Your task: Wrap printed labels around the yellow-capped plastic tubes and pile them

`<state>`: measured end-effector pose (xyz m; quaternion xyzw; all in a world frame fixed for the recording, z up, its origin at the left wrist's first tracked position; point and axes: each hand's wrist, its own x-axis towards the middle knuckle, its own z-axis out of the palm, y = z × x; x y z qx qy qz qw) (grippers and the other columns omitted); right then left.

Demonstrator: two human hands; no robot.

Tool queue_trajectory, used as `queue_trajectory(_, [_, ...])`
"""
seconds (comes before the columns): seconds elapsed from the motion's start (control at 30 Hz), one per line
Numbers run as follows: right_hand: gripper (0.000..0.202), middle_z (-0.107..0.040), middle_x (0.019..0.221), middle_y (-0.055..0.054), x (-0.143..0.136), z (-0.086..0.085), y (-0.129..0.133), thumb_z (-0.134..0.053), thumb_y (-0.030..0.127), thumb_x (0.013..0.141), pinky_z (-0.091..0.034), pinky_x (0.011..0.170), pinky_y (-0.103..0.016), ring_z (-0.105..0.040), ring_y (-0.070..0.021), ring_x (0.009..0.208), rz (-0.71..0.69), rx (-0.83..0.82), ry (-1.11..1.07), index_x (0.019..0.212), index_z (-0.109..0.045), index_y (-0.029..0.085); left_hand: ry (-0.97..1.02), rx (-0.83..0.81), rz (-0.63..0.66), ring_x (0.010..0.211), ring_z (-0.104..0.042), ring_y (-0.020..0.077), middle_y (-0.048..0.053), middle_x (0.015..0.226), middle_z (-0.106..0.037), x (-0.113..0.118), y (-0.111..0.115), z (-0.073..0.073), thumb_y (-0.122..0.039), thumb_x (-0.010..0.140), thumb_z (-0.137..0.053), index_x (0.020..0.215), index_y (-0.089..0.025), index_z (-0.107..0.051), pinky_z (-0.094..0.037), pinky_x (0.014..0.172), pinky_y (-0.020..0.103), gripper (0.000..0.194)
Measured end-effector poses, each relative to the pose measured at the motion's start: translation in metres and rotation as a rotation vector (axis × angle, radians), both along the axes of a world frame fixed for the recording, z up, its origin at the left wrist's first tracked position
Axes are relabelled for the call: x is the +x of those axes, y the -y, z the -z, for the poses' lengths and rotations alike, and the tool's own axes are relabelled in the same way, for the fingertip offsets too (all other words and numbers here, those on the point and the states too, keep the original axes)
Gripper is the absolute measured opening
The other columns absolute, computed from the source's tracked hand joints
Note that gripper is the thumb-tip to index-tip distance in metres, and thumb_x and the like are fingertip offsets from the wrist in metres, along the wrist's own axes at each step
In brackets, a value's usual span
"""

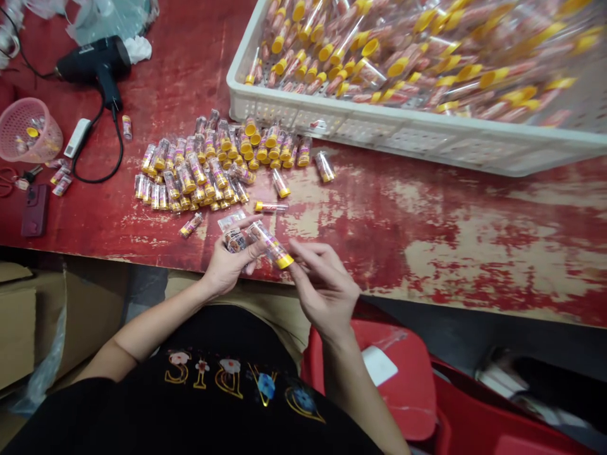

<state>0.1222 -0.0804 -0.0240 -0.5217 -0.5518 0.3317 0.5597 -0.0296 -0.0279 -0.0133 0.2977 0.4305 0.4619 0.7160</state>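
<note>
My left hand (225, 268) is closed around a few printed plastic labels (234, 240) and the side of a small clear tube with a yellow cap (270, 243). A printed sleeve shows on the tube, which lies tilted with its cap toward my right hand. My right hand (325, 284) has thumb and forefinger at the capped end, bent as in a pinch; its other fingers curl behind. Just beyond my hands lies a single tube (271, 206) on its side. A heap of capped, labelled tubes (203, 167) covers the table further back.
A white plastic crate (379, 129) full of yellow-capped tubes stands at the back right. On the left are a heat gun (95, 63) with its cord, a pink basket (52, 142) and a phone (35, 212). The red table's (427, 253) front edge runs below my hands.
</note>
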Motion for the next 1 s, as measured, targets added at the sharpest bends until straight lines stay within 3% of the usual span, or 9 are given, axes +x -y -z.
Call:
queue_trajectory(0.23, [0.032,-0.069,0.088,-0.003,-0.005,-0.007,-0.004,-0.069,0.011,0.083,-0.053,0.060,-0.026,-0.065,-0.0133,0.077,0.132,0.037,0.012,0.108,-0.077,0.030,-0.009,0.077,0.061,0.040,-0.040,0.0016,-0.003,0.072,-0.060,0.000,0.005,-0.001,-0.036,0.069,-0.086,0.119,-0.027,-0.070,-0.030,0.035,0.018,0.053])
queue_trajectory(0.63, [0.027,-0.069,0.085,-0.003,-0.007,-0.001,-0.009,-0.070,0.014,0.083,-0.052,0.061,-0.026,-0.065,-0.0129,0.074,0.172,0.066,0.102,0.105,-0.077,0.028,-0.008,0.035,0.059,0.040,-0.038,0.0005,-0.004,0.073,-0.060,0.000,0.001,0.003,-0.034,0.069,-0.086,0.123,-0.028,-0.067,-0.029,0.036,0.018,0.058])
queue_trajectory(0.83, [0.021,-0.068,0.086,-0.003,-0.011,0.017,-0.023,-0.069,0.021,0.085,-0.051,0.059,-0.027,-0.064,-0.0134,0.074,0.160,-0.042,-0.009,0.102,-0.078,0.027,-0.045,-0.034,-0.033,0.040,-0.040,0.0016,-0.005,0.070,-0.061,0.001,-0.008,0.009,-0.039,0.067,-0.087,0.122,-0.025,-0.067,-0.030,0.039,0.019,0.060])
queue_trajectory(1.0, [0.018,-0.069,0.086,-0.004,-0.010,0.049,-0.080,-0.066,0.028,0.087,-0.051,0.065,-0.030,-0.063,-0.0153,0.076,0.294,-0.005,0.010,0.100,-0.078,0.023,-0.062,-0.131,-0.179,0.043,-0.044,0.0021,-0.001,0.072,-0.066,0.000,-0.018,0.023,-0.045,0.066,-0.086,0.111,-0.017,-0.066,-0.020,0.038,0.017,0.057])
